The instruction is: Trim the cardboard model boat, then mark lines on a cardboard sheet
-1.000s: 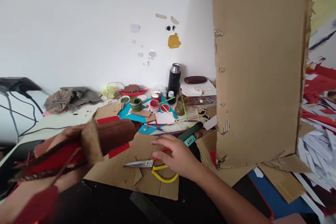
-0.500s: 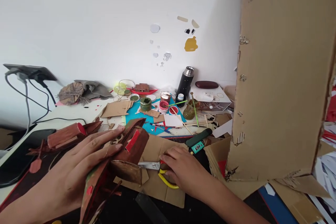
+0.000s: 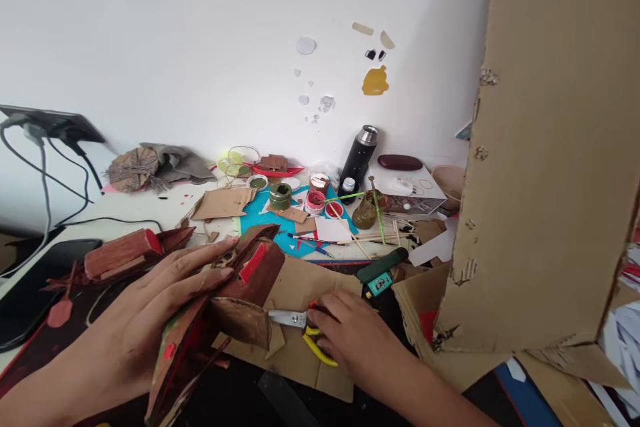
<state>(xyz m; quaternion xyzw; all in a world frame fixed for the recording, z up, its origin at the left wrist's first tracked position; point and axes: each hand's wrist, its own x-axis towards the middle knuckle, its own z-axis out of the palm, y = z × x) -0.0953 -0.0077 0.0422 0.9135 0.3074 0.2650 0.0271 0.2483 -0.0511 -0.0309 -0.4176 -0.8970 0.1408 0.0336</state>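
My left hand (image 3: 135, 320) is closed round a painted cardboard model boat (image 3: 253, 273), brown with red and green patches. Its thumb is hidden behind the boat. A brown curved flap (image 3: 240, 323) sticks out at the boat's near right side. My right hand (image 3: 345, 327) grips scissors (image 3: 320, 350) with yellow and red handles. The scissor blades point left, and their tips disappear behind the brown flap; whether they touch it I cannot tell. Below the scissors lies a flat piece of cardboard (image 3: 325, 373).
Left of my hands lie another reddish-brown model (image 3: 123, 255) and a black phone (image 3: 45, 287). Paint jars (image 3: 280, 197), sticks and a black flask (image 3: 359, 157) stand further back. A tall cardboard panel (image 3: 555, 147) blocks the right side. A green pocketknife-like object (image 3: 383, 265) lies nearby.
The view has shifted slightly, so the wall and panel appear further right. Both hands keep their holds on the boat and the scissors, with hardly any movement.
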